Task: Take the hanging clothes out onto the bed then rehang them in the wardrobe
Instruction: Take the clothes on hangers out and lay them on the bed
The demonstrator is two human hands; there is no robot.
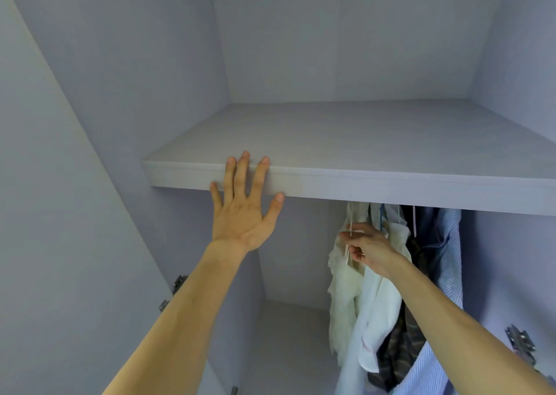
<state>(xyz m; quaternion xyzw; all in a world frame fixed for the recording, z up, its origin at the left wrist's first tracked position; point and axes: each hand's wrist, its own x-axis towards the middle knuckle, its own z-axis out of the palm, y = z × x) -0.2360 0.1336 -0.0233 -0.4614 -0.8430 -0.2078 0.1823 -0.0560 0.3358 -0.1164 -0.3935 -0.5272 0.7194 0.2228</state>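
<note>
Several garments hang under the wardrobe shelf on the right: a cream lacy top, a white shirt, a dark plaid piece and a blue striped shirt. My right hand reaches among them and pinches a thin pale hanger of the cream top. My left hand lies flat with spread, straight fingers against the shelf's front edge. The rail itself is hidden behind the shelf.
The shelf top is bare. The left half of the hanging space holds no clothes. Open doors flank the wardrobe, with metal hinges at lower left and lower right.
</note>
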